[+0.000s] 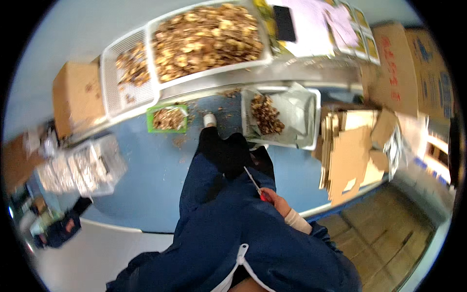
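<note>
My right hand (pixel 276 201) is closed around a slim red-handled tool (pixel 252 178) in front of my dark blue jacket. Its narrow, pale metal end points up and to the left; whether it is scissors or a knife I cannot tell. My left hand does not show. Beyond my legs, a white crate (pixel 316 114) lined with grey-white plastic stands on the floor, with brown dried pieces (pixel 265 114) heaped on its left side. A bright green tray (pixel 152 121) with similar pieces (pixel 168 118) sits left of my foot.
On the bench ahead are a large white tray (pixel 268 46) heaped with yellow-brown pieces, a white mesh basket (pixel 111 68) and a black phone (pixel 284 23). Flattened cardboard (pixel 348 155) stands at right, cardboard boxes (pixel 389 68) behind. Clear plastic bags (pixel 80 168) lie left.
</note>
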{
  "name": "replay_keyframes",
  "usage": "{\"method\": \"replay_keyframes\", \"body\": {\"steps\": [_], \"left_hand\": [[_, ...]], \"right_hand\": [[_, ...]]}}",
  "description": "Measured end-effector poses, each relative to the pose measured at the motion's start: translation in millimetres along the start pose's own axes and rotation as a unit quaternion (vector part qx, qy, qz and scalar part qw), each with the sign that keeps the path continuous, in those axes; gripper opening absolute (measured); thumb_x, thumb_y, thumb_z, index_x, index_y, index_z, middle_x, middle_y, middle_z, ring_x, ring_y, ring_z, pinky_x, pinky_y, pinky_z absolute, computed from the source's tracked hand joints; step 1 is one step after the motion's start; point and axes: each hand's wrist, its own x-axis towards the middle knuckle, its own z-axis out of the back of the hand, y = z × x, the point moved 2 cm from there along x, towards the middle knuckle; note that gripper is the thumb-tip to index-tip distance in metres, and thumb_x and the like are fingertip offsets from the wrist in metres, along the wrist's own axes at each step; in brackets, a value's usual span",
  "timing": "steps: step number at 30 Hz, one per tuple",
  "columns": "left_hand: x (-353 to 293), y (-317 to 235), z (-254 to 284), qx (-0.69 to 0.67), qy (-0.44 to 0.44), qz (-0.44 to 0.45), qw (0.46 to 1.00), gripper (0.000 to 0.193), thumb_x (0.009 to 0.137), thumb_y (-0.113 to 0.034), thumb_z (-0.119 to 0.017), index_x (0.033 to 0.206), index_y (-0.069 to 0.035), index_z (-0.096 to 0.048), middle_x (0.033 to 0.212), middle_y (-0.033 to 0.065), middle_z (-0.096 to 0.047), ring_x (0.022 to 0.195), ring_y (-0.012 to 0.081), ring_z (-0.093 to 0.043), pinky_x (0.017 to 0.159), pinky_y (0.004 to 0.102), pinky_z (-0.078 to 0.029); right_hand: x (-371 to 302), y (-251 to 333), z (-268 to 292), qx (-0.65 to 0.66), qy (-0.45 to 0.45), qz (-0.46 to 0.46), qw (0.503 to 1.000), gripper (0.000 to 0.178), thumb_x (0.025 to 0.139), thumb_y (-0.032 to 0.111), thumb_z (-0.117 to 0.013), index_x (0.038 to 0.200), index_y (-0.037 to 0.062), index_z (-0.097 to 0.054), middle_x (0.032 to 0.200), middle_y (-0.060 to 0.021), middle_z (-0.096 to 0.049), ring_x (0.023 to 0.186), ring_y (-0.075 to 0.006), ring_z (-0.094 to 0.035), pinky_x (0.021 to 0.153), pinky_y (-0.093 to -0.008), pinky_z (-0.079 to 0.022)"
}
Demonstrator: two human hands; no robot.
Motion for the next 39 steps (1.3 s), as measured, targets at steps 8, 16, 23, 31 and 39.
{"method": "replay_keyframes", "body": {"steps": [8,16,23,31,39], "left_hand": [[17.2,-35.1,33.4,0.186,0.13,0.104,0.968,0.022,0.087,-0.023,-0.05,0.096,-0.003,-0.053,0.084,0.0074,-0.057,0.077,0.016,-0.054,0.071,0.0263,-0.044],[119.8,-201.1,91.3,0.194,-0.008,-0.034,0.98,0.021,0.083,-0.021,-0.054,0.094,-0.003,-0.053,0.077,0.0063,-0.056,0.069,0.0161,-0.053,0.063,0.0283,-0.043],[189.3,-241.2,132.5,0.39,0.085,-0.004,0.917,0.025,0.082,-0.025,-0.053,0.098,-0.006,-0.053,0.074,0.0051,-0.055,0.069,0.0147,-0.052,0.066,0.0289,-0.042],[273.3,-213.1,162.2,0.307,0.125,-0.06,0.942,0.036,0.083,-0.027,-0.045,0.115,-0.01,-0.047,0.092,0.0054,-0.054,0.066,0.0128,-0.047,0.064,0.0292,-0.041],[330.8,-199.9,209.0,0.054,0.08,-0.308,0.946,0.052,0.078,-0.009,-0.048,0.127,-0.01,-0.034,0.099,0.003,-0.05,0.063,0.0082,-0.045,0.049,0.0214,-0.038]], "right_hand": [[25.5,-109.7,2.1,0.213,-0.045,-0.075,0.973,0.062,0.073,0.006,-0.065,0.126,0.0067,-0.033,0.092,-0.0087,-0.056,0.081,-0.0166,-0.057,0.077,-0.0292,-0.047],[159.1,-178.0,86.5,0.103,-0.202,0.049,0.973,0.059,0.07,0.006,-0.065,0.122,0.006,-0.038,0.09,-0.0121,-0.057,0.076,-0.0165,-0.057,0.067,-0.0296,-0.047],[246.8,-113.5,170.2,-0.22,-0.282,0.248,0.9,0.046,0.076,0.005,-0.059,0.12,0.0064,-0.043,0.092,-0.0204,-0.059,0.081,-0.0241,-0.061,0.07,-0.031,-0.047],[278.7,-22.8,157.8,-0.402,-0.24,0.267,0.842,0.05,0.073,0.005,-0.062,0.119,0.0086,-0.042,0.086,-0.0193,-0.06,0.075,-0.0324,-0.062,0.064,-0.035,-0.05],[244.4,-103.8,69.6,-0.312,-0.306,0.256,0.862,0.051,0.073,0.005,-0.06,0.12,0.0016,-0.042,0.089,-0.0183,-0.061,0.081,-0.022,-0.062,0.071,-0.0292,-0.048]]}}
